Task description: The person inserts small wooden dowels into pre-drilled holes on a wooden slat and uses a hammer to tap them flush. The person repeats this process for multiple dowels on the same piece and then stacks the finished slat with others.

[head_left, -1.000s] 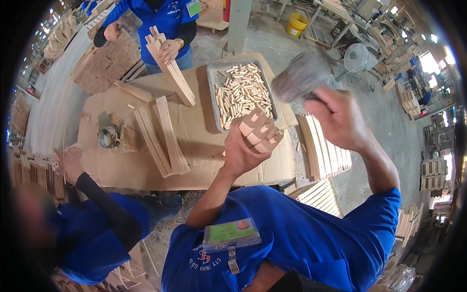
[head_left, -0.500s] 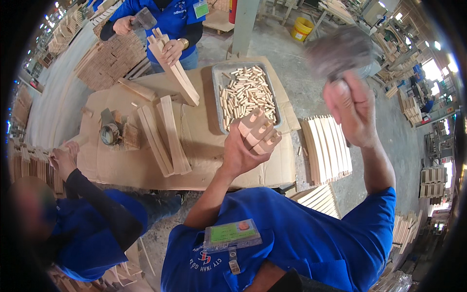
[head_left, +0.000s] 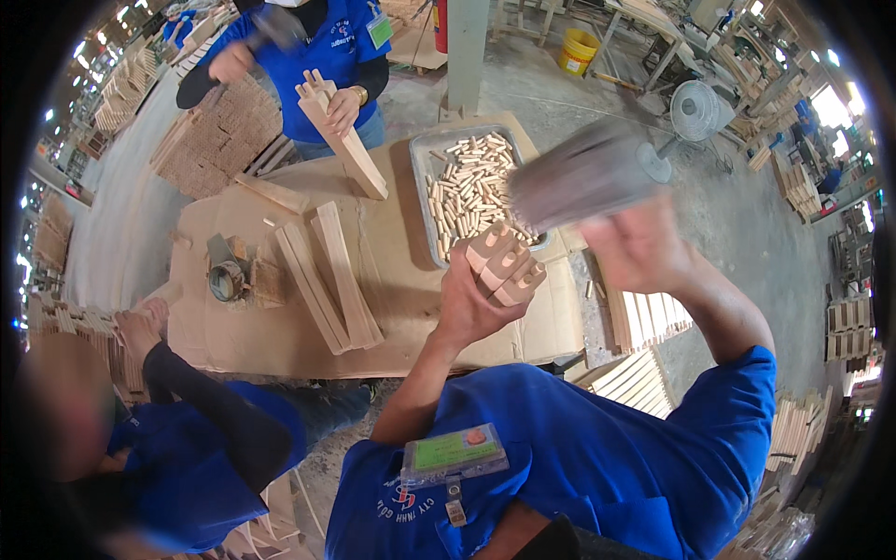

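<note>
My left hand (head_left: 459, 303) is closed around a bundle of three pale wooden bars (head_left: 509, 269), their ends turned up over the table. Short dowels stick out of those ends. Blurred by motion, my right hand (head_left: 639, 245) grips a mallet (head_left: 579, 177), whose dark, broad head is close above and to the right of the bars. A grey plastic tray (head_left: 422, 191) sits just beyond my left hand, holding many loose wooden dowels (head_left: 467, 182). The mallet covers part of its right side.
Long wooden bars (head_left: 322, 280) and a tape roll (head_left: 226, 280) lie on the cardboard-covered table (head_left: 411, 317). Across it, a co-worker (head_left: 331, 42) holds bars and a mallet; another (head_left: 205, 439) is at left. Stacked slats (head_left: 649, 317) stand right, with a fan (head_left: 695, 110) farther off.
My right hand has swung the mallet down and left, toward the bars in my left hand. The co-worker across the table has moved their mallet slightly. The view has shifted a little.
</note>
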{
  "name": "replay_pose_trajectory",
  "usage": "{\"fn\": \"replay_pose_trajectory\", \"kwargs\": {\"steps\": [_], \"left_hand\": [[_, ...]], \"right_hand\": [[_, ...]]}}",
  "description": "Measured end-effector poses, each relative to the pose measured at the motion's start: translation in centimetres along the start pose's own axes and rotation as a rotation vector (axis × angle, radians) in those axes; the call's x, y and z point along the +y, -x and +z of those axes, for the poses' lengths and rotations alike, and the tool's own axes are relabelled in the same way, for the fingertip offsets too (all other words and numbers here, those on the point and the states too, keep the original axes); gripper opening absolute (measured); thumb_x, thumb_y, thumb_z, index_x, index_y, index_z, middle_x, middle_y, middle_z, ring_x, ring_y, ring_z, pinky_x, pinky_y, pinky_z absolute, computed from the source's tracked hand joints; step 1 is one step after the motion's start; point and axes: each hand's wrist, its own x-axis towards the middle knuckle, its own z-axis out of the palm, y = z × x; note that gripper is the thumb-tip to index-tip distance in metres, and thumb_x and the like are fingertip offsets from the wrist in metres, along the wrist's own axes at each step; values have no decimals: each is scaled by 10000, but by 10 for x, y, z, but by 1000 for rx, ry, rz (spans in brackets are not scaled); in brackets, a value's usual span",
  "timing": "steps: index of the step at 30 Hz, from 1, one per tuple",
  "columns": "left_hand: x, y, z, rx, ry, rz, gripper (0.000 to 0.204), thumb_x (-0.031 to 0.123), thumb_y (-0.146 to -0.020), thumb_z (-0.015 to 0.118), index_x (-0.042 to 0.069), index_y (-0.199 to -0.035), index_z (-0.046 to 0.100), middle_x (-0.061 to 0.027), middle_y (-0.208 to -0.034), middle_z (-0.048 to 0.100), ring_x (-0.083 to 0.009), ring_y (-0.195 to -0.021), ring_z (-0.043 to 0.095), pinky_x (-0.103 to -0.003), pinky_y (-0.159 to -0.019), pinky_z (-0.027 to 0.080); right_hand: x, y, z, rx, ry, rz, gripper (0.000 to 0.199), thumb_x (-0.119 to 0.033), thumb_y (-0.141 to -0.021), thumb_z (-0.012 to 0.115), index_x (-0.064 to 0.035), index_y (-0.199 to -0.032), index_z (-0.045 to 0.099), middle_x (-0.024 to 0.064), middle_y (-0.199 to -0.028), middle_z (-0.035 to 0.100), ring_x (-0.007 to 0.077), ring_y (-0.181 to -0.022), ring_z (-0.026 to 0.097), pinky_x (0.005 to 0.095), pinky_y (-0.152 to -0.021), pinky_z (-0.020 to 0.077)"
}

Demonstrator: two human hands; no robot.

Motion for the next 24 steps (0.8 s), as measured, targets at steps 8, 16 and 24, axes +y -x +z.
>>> {"fn": "replay_pose_trajectory", "kwargs": {"steps": [8,16,24], "left_hand": [[6,2,-4,-2,-107,-25,891,237,-686,972,16,-1314,379,-138,-1179,643,-235,-1049,688,-394,-899,571],[-2,15,2,31,185,-157,836,135,-698,958,11,-1330,424,-100,-1146,676,-180,-1004,710,-338,-867,590],[-88,64,-39,-31,-39,-120,686,21,-721,893,-3,-1298,522,-103,-1194,629,-181,-1045,662,-342,-917,568]], "right_hand": [[-6,0,-3,-51,-171,235,156,-168,-998,673,-47,-1095,666,211,-761,656,426,-688,657,498,-611,475],[38,45,20,-107,-99,330,183,-198,-996,693,-45,-1084,646,230,-771,659,436,-728,669,500,-636,496],[101,197,220,-157,-136,577,260,-284,-903,720,-61,-1031,760,221,-945,717,428,-930,693,519,-847,561]]}}
